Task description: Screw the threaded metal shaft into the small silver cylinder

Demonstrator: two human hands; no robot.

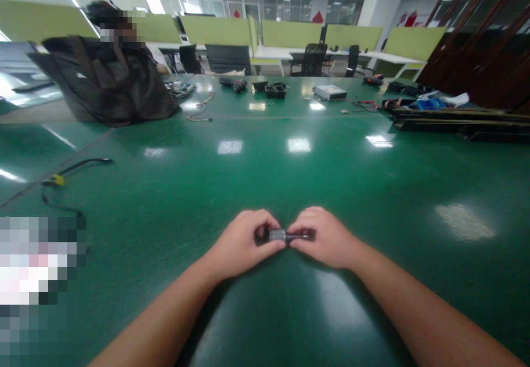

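Low over the green table, my left hand (244, 243) pinches a small grey cylindrical piece (277, 235) between thumb and fingers. From its right end runs a thin, dark ribbed shaft (304, 237), which my right hand (325, 237) holds with thumb and fingertips. Both hands are closed and nearly meet at the middle. The piece lies level, its ends partly hidden by my fingers; its exact kind is too small to make out.
A large dark bag (111, 85) stands at the back left, near a black cable (89, 161) with a yellow part. Across the far side are a power drill (234, 84), black parts (275, 89), a silver box (330, 92) and dark bars (455, 120). A blurred patch covers the lower left.
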